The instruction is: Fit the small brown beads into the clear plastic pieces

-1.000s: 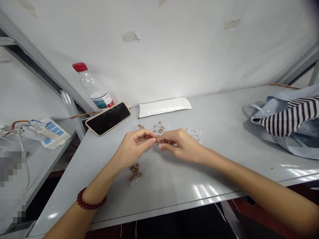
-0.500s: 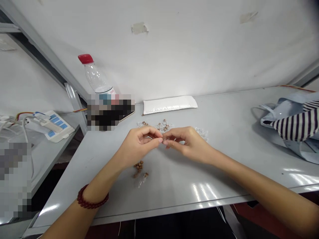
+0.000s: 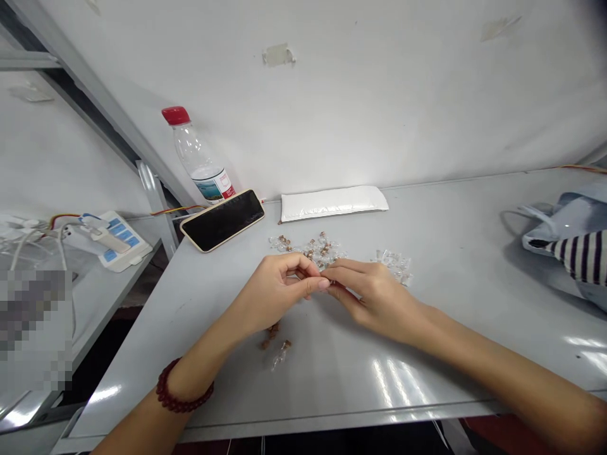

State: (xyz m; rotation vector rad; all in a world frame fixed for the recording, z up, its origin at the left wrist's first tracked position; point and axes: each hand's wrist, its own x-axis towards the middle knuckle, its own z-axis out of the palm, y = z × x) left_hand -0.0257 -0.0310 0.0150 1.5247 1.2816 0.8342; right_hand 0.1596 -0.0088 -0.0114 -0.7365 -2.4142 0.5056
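Note:
My left hand and my right hand meet fingertip to fingertip over the middle of the table. Both are closed in a pinch. A clear glint at the right fingertips looks like a tiny glass bottle, mostly hidden by the fingers. What the left fingertips pinch is covered. Just beyond the hands lie several small corked glass bottles. To the right is a heap of clear little bottles. Below my left wrist are small brown corks, partly hidden, with one corked bottle nearby.
A white padded packet lies along the wall. At the back left, a phone leans by a red-capped plastic bottle. A striped bag sits at the right; a power strip lies on the left shelf.
The view has shifted, so the table things appear a little further right and lower. My right hand has turned, its back now more over the fingers; both hands stay pinched together.

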